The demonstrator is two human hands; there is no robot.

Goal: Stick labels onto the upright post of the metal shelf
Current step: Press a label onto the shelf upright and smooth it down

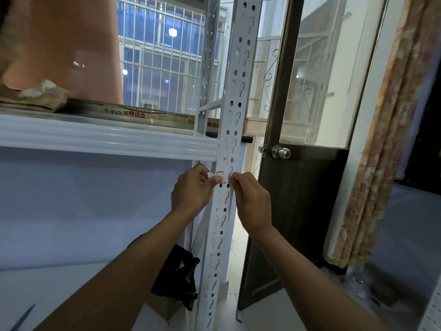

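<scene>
The white perforated upright post (pixel 235 96) of the metal shelf rises through the middle of the view. A small white label with a red border (pixel 220 176) lies against the post just below the shelf board (pixel 95 137). My left hand (pixel 192 189) pinches the label's left end with thumb and fingers. My right hand (pixel 250 201) holds its right end against the post's front face. Most of the label is hidden by my fingers.
A dark wooden door (pixel 293 211) with a metal knob (pixel 281 152) stands open right of the post. A patterned curtain (pixel 386 139) hangs at the far right. A long boxed profile (pixel 133 113) lies on the shelf. A black bag (pixel 176 278) sits on a cardboard box at the post's foot.
</scene>
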